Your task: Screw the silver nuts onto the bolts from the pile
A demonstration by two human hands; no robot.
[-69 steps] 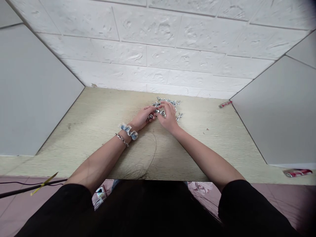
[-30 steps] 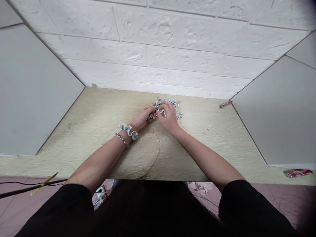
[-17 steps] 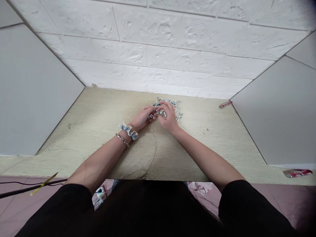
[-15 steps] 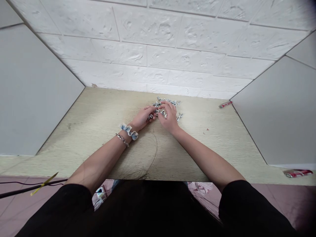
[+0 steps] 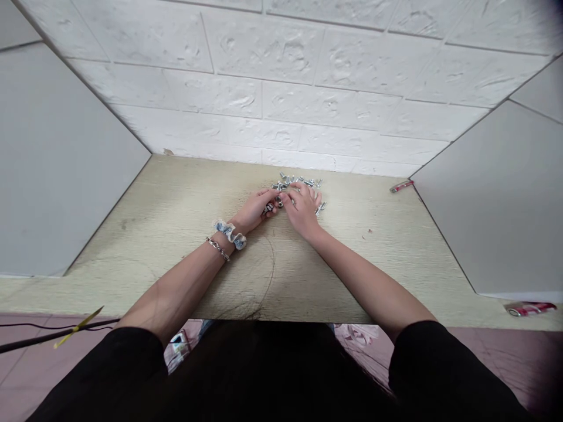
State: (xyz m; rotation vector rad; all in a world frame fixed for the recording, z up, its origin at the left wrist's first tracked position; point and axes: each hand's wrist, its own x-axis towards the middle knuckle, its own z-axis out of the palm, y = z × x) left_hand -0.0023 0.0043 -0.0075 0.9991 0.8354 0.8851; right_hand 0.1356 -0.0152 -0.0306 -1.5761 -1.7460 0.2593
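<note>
Handling small metal hardware between two bare hands, just above a pale tabletop (image 5: pixel 246 281). Holding the left hand (image 5: pixel 255 208) curled around metal pieces (image 5: pixel 268 207), showing only in part between thumb and fingers. Holding the right hand (image 5: pixel 302 214) with thumb and forefinger close against the left fingertips, a nut-like piece (image 5: pixel 280 204) showing just below; hiding the pinch itself, and so leaving any grip by the right hand impossible to tell. Lying just beyond the fingers: loose bolts (image 5: pixel 303 181), scattered toward the white wall (image 5: pixel 281 138). Lying just beside the right hand, on the outer side: further bolts (image 5: pixel 322 208). Judging by the pose, probably fitting or turning one small part at the fingertips. Apparently calling next for steadying with the left fingers and a fine, aligned twist from the right, without loosening the left palm.
</note>
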